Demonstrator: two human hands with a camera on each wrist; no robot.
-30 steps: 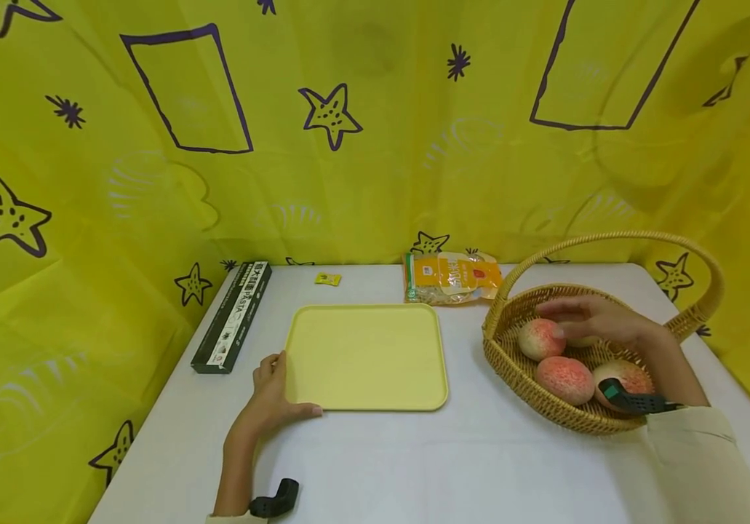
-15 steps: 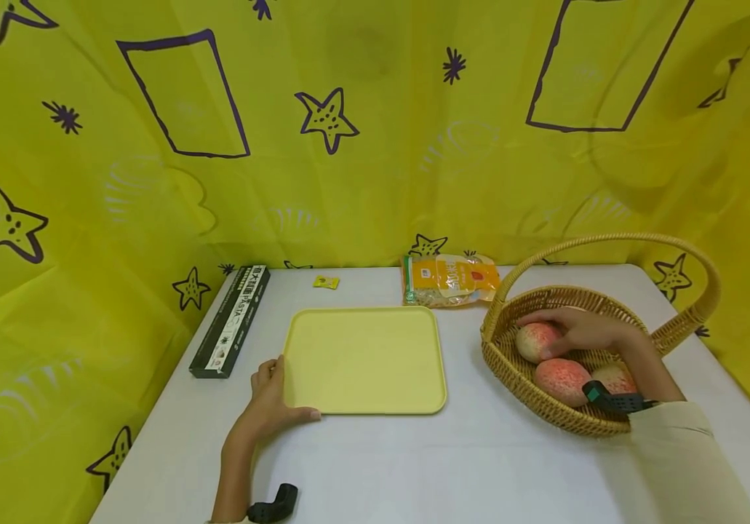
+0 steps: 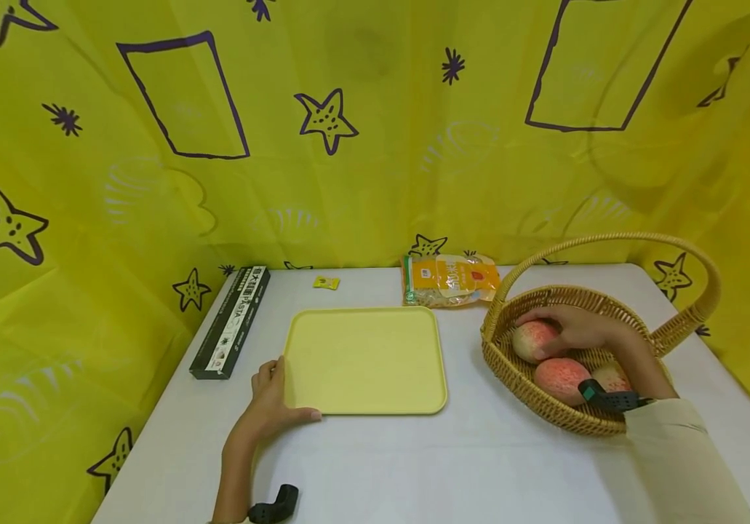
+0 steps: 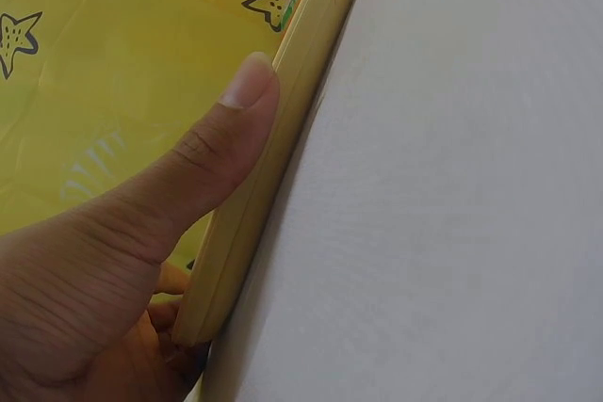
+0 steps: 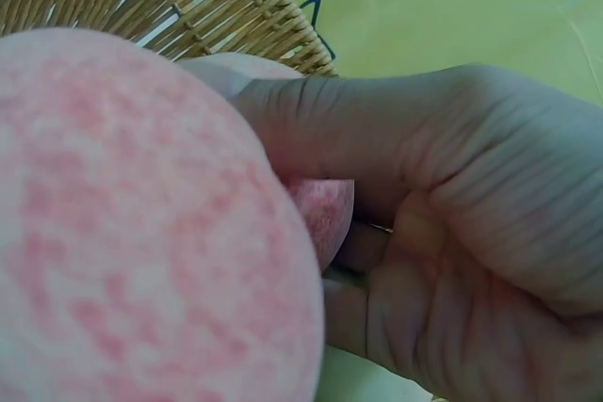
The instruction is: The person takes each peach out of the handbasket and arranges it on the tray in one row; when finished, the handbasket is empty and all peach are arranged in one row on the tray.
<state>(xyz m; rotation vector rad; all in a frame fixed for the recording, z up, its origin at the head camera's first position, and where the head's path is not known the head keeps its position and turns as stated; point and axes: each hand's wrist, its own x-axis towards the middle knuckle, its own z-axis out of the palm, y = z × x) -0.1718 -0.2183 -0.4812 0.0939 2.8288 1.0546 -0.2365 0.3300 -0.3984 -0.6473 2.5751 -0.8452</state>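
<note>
My right hand (image 3: pixel 577 327) reaches into the wicker basket (image 3: pixel 545 409) and grips a pink-and-cream peach (image 3: pixel 532 342), thumb and fingers around its sides. Beside it lie another peach (image 3: pixel 561 378) and a third peach (image 3: pixel 610 377), the latter partly behind the wrist. In the right wrist view a large peach (image 5: pixel 141 233) hides much of the grip. My left hand (image 3: pixel 270 404) holds the near left corner of the yellow tray (image 3: pixel 364 360). Its thumb (image 4: pixel 226 129) lies along the front rim, with the other fingers bent at the left side.
A dark pasta box (image 3: pixel 230 324) lies left of the tray. Behind the tray are a small yellow packet (image 3: pixel 326 282) and an orange-and-clear food bag (image 3: pixel 449 280). The basket's tall handle (image 3: pixel 617 237) arches over its opening. A yellow patterned curtain (image 3: pixel 375 196) surrounds the white table (image 3: pixel 414 473).
My right hand has come down onto the far left peach and closed around it, shifting it slightly left in the basket. The left hand keeps its place at the tray corner.
</note>
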